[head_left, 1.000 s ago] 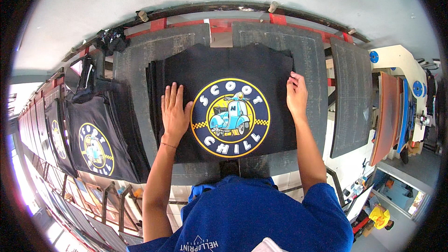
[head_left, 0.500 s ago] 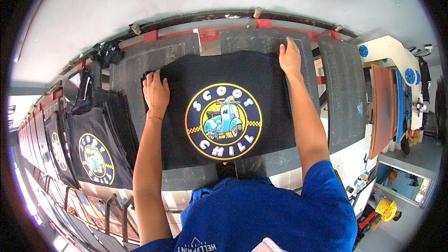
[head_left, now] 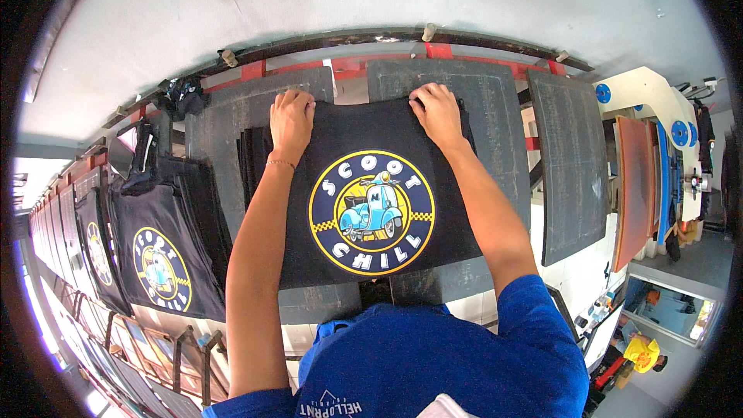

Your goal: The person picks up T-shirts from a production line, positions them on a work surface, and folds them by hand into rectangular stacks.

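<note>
A black fabric panel (head_left: 340, 128), printed with a round yellow and navy badge showing a light blue scooter, lies across two dark boards. Edges of more black cloth stick out from under it at the left and right. My left hand (head_left: 292, 120) is closed on the panel's far left corner, fingers pinched together. At the far right corner, my right hand (head_left: 438, 114) is bent inward with its fingertips closed on the cloth. Both forearms reach across the panel's sides, and the fingertips' undersides are hidden.
To the left, black panels with the same print (head_left: 159, 263) lie on neighbouring boards. A bare dark board (head_left: 569, 162) stands at the right, beside a cream machine arm (head_left: 646, 89) and a brown-red panel (head_left: 633, 186). A person in yellow (head_left: 642, 354) is at the lower right.
My left hand has moved right and up to the far left corner. My right hand has come left from the board beyond the panel to the far right corner. Both have closed on cloth.
</note>
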Available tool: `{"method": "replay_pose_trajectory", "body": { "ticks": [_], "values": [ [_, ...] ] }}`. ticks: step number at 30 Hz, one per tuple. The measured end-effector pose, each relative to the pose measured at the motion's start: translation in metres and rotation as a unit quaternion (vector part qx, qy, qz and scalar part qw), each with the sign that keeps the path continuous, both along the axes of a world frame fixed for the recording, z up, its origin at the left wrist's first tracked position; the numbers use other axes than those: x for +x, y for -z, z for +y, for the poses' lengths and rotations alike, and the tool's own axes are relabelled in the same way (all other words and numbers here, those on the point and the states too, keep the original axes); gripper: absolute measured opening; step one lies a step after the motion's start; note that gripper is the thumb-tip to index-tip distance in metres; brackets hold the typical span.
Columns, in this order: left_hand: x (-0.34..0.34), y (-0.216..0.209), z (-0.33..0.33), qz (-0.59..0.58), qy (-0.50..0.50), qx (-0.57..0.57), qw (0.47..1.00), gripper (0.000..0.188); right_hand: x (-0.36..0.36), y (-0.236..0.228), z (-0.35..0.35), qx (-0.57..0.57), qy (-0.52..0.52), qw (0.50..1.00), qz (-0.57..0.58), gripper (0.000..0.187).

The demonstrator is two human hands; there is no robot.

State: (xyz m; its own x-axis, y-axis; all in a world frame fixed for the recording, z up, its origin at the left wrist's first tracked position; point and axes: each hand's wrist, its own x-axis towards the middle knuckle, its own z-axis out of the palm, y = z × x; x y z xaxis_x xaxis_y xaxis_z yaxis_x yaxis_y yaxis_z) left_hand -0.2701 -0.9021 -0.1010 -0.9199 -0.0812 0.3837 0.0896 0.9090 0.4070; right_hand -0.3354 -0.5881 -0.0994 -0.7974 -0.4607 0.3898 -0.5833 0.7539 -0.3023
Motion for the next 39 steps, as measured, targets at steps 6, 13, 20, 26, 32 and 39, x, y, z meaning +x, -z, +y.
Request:
{"method": "replay_pose_trajectory", "body": {
  "ticks": [6,13,20,26,32,39],
  "values": [
    [0.028,-0.024,0.005,0.032,0.033,0.012,0.999,0.008,0.014,-0.007,0.003,-0.067,-0.037,0.997,0.028,0.016],
    [0.1,-0.038,0.003,0.0,0.142,0.058,0.988,0.01,0.064,-0.022,0.031,-0.073,-0.11,0.991,0.02,0.012],
    [0.189,-0.065,0.011,-0.098,0.198,0.052,0.974,0.011,0.161,-0.035,0.061,-0.018,-0.174,0.978,-0.114,0.019],
    [0.222,-0.037,0.029,-0.156,0.169,0.043,0.972,0.015,0.185,-0.032,0.062,0.006,-0.169,0.977,-0.13,0.019],
    [0.22,-0.024,0.045,-0.137,0.067,0.061,0.987,0.015,0.195,-0.025,0.044,-0.01,-0.065,0.984,-0.163,0.026],
    [0.184,-0.01,0.032,-0.065,0.055,-0.065,0.994,0.017,0.202,-0.02,-0.01,0.067,-0.048,0.988,-0.132,0.065]
  ]
}}
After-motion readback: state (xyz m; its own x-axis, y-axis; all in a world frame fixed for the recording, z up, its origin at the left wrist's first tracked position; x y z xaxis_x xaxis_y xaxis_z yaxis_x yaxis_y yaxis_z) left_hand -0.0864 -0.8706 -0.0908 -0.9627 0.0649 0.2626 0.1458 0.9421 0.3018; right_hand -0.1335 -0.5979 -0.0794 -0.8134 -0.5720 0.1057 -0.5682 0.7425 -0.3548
